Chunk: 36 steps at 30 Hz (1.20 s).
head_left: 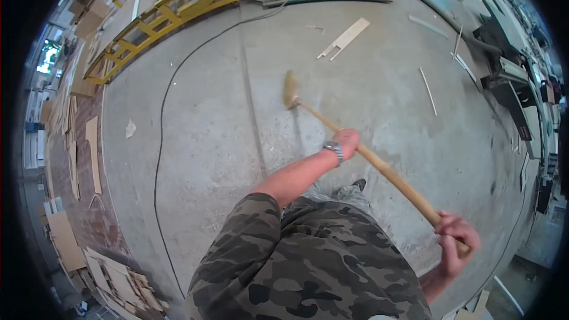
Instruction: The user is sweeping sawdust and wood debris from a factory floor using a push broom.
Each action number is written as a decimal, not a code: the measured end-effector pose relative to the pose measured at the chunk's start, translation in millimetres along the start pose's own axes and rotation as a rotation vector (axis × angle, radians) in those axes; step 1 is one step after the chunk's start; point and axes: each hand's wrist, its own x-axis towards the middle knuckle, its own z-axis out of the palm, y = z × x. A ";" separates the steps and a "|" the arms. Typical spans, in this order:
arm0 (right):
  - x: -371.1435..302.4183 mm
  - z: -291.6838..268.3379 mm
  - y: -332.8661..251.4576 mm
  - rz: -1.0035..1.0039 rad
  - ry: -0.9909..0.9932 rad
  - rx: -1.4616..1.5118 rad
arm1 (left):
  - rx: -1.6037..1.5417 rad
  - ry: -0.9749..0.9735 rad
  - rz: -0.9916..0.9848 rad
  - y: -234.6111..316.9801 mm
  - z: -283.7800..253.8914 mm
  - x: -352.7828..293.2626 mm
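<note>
The broom (391,176) is slanting right of the black cable (160,136), closed left hand (347,140) clasping it lower down, closed right hand (457,232) gripping near its end, while sweeping is appearing unfinished, a board scrap (351,34) and thin strip (428,92) lying farther right.

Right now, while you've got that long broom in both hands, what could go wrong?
The black cable lies loose on the floor, so it could trip someone or snag the broom. The thin pale strip and notched board might slip underfoot if stepped on. And with the left hand and right hand both on the broom, neither is free to catch a stumble.
</note>
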 end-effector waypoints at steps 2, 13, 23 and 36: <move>-4.5 -6.6 -21.6 -0.019 0.017 -0.063 | -0.027 -0.058 0.130 33.3 6.0 11.1; 0.5 -88.2 -48.6 -0.589 -0.373 0.233 | -0.015 -0.027 0.311 99.9 -62.0 -34.7; -26.7 -37.7 17.2 0.053 -0.086 0.275 | 0.154 -0.128 0.015 -22.2 19.3 -31.5; 21.0 -88.4 -30.2 -0.672 -0.413 0.158 | 0.162 -0.105 0.213 58.1 -102.8 -22.0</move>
